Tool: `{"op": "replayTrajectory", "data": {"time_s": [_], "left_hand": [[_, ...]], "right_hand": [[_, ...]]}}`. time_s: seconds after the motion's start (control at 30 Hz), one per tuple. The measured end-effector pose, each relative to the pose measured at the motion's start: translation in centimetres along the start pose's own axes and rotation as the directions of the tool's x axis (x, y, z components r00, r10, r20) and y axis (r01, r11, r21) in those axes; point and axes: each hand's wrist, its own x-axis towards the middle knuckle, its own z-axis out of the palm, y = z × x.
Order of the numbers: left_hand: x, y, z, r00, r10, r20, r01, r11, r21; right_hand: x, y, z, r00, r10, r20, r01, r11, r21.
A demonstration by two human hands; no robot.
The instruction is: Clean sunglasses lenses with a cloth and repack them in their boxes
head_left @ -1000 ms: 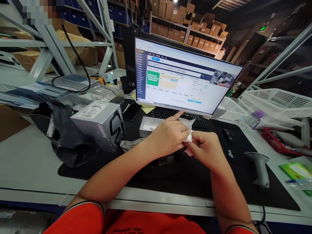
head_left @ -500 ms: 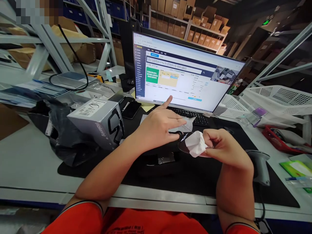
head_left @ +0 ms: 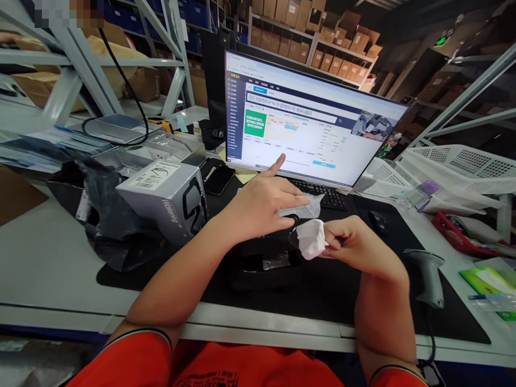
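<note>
The right hand (head_left: 346, 244) pinched a crumpled white cloth (head_left: 311, 239) against a dark curved lens (head_left: 293, 236), held above the black desk mat (head_left: 363, 290). The left hand (head_left: 262, 204) gripped the lens's other side, forefinger pointing up. The lens's long axis ran left-right.

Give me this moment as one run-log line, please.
left hand: holds dark lens | right hand: wipes it with white cloth | over black mat

Crumpled white paper wipe (head_left: 311, 240), glossy dark lens (head_left: 293, 238); matt black desk mat (head_left: 330, 290); grey glossy-printed cardboard box (head_left: 167, 199)
</note>
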Motion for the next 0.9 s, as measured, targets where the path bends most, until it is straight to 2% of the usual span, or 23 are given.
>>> {"op": "replayTrajectory", "data": {"time_s": [0.07, 0.17, 0.23, 0.3, 0.4, 0.47, 0.57, 0.67, 0.77, 0.9], "left_hand": [[-0.1, -0.2, -0.1, 0.999, -0.036, -0.008, 0.036, 0.998, -0.042], [0.0, 0.4, 0.3, 0.999, -0.045, 0.005, 0.045, 0.999, -0.027], [0.2, 1.2, 0.9, 0.999, -0.002, 0.039, 0.001, 1.0, 0.027], [0.4, 2.0, 1.5, 0.997, 0.055, 0.061, -0.061, 0.993, 0.103], [0.7, 2.7, 2.0, 0.995, 0.103, 0.005, -0.102, 0.977, 0.187], [0.7, 2.6, 1.7, 0.994, 0.104, -0.031, -0.097, 0.979, 0.182], [0.4, 1.7, 0.7, 0.997, 0.061, -0.046, -0.056, 0.994, 0.098], [0.1, 0.8, 0.2, 0.997, -0.011, -0.076, 0.012, 1.0, 0.004], [0.1, 0.8, 0.6, 0.996, -0.053, -0.071, 0.05, 0.998, -0.038], [0.4, 1.9, 1.9, 0.999, 0.038, -0.04, -0.035, 0.996, 0.077]], "right_hand": [[-0.3, 0.3, -0.9, 0.997, -0.003, 0.074, 0.001, 1.0, 0.02], [-0.5, 0.2, -0.7, 0.999, 0.028, 0.035, -0.03, 0.998, 0.062], [-0.3, -0.1, 0.3, 0.996, 0.08, -0.049, -0.076, 0.994, 0.083], [-0.2, -0.6, 1.5, 0.977, 0.112, -0.184, -0.109, 0.994, 0.027], [-0.2, -1.0, 2.1, 0.934, 0.064, -0.353, -0.102, 0.991, -0.091], [-0.4, -0.9, 1.5, 0.949, 0.033, -0.315, -0.065, 0.994, -0.091], [-0.8, 0.0, -0.3, 0.995, 0.011, -0.096, -0.014, 0.999, -0.033], [-1.1, 0.7, -1.6, 0.999, -0.015, 0.039, 0.015, 1.0, 0.018], [-1.2, 0.5, -1.5, 1.0, -0.01, 0.005, 0.01, 0.999, 0.031], [-0.7, -0.4, 0.2, 0.975, 0.029, -0.219, -0.042, 0.997, -0.058]]}}
